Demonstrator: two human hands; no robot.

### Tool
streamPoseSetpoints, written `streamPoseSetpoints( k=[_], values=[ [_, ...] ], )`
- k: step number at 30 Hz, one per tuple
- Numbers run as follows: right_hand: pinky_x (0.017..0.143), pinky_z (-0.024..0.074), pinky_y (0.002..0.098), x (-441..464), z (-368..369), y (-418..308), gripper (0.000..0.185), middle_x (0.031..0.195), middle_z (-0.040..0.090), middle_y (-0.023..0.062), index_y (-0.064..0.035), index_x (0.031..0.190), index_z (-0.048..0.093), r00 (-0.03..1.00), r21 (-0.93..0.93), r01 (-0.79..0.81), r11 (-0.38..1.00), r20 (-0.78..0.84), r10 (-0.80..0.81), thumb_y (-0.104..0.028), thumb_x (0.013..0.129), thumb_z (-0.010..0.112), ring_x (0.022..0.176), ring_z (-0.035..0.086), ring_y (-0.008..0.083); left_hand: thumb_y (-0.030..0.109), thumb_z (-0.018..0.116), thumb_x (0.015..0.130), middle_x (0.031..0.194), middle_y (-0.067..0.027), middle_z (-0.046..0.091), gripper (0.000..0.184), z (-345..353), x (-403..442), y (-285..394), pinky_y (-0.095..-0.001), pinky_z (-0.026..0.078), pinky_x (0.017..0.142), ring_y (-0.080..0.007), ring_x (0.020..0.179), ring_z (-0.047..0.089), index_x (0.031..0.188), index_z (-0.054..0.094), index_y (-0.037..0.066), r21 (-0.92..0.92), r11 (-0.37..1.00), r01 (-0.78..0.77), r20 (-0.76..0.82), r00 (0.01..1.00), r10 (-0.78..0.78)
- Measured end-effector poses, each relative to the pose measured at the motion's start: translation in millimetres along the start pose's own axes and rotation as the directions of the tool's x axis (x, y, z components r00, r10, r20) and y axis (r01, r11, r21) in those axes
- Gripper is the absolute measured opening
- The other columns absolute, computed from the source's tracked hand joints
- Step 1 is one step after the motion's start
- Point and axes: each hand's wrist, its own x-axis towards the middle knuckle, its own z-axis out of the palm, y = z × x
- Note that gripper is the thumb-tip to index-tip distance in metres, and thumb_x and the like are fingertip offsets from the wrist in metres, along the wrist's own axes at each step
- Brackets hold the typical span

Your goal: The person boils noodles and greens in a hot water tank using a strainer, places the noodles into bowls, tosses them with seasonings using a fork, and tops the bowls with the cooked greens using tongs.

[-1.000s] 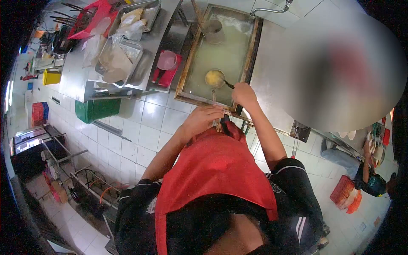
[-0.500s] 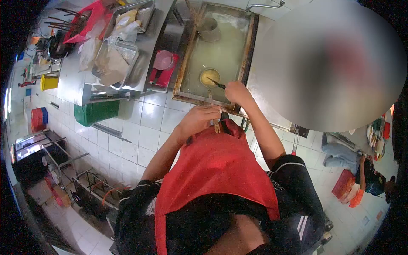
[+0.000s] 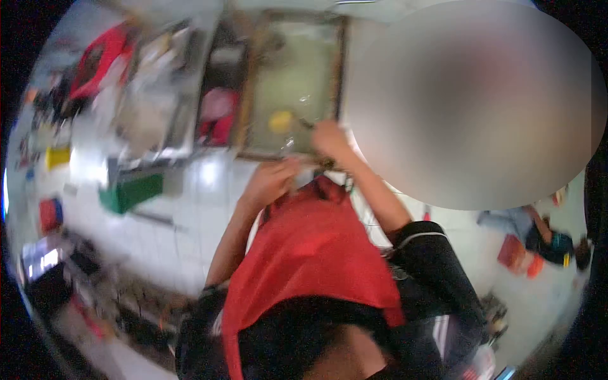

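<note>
Motion smears the view. My right hand (image 3: 330, 140) is closed on a dark-handled utensil (image 3: 306, 123) over the near right part of a vat of cloudy liquid (image 3: 293, 69). Beside the utensil's tip, a round yellow portion (image 3: 280, 121) sits in a ladle whose rim is too blurred to trace. Closed round the ladle's handle (image 3: 289, 147), my left hand (image 3: 272, 182) is at the vat's near edge, just in front of the red apron (image 3: 310, 247). A second round vessel at the vat's far left is only a dim shape.
Left of the vat are a pink bowl (image 3: 219, 103) and a metal counter with trays and plastic bags (image 3: 149, 82). A green bin (image 3: 132, 192) stands below it. Another person (image 3: 548, 240) is at the far right, near a red crate (image 3: 510, 249). A large blurred oval covers the upper right.
The whole view has shifted, so the vat and both hands appear farther left, and it has become blurred. Both hands keep their grips, with the utensil's tip now at the yellow portion's right side.
</note>
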Motion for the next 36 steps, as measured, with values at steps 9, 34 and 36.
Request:
streamPoseSetpoints(
  k=[9, 34, 36],
  values=[
    [0.076, 0.0538, 0.0459, -9, -9, -10, 0.022, 0.092, 0.067, 0.0225, 0.0034, 0.088, 0.068, 0.968, 0.149, -0.159, 0.976, 0.216, 0.125, -0.010, 0.078, 0.054, 0.089, 0.067, 0.0365, -0.015, 0.059, 0.071, 0.103, -0.0138, 0.068, 0.030, 0, 9, 8, -0.0382, 0.055, 0.081, -0.0304, 0.099, 0.066, 0.092, 0.066, 0.005, -0.107, 0.994, -0.034, -0.094, 0.995, 0.024],
    [0.062, 0.0531, 0.0453, -13, 25, -7, 0.019, 0.073, 0.065, 0.0224, -0.0004, 0.070, 0.068, 0.994, 0.106, 0.071, 0.992, 0.081, -0.080, -0.014, 0.073, 0.055, 0.070, 0.066, 0.0385, -0.005, 0.061, 0.067, 0.104, -0.0115, 0.066, 0.028, -3, 3, 4, -0.0380, 0.052, 0.087, -0.0281, 0.105, 0.062, 0.093, 0.063, 0.004, -0.066, 0.994, -0.086, -0.064, 0.995, 0.082],
    [0.061, 0.0527, 0.0446, -3, 35, -2, 0.017, 0.073, 0.065, 0.0213, -0.0029, 0.070, 0.069, 0.991, 0.054, 0.002, 0.999, 0.131, -0.009, -0.014, 0.072, 0.056, 0.069, 0.066, 0.0362, -0.007, 0.061, 0.066, 0.107, -0.0097, 0.067, 0.034, -3, 5, -4, -0.0367, 0.051, 0.090, -0.0263, 0.106, 0.062, 0.096, 0.064, 0.006, -0.062, 0.994, -0.089, -0.060, 0.995, 0.085]
  ],
)
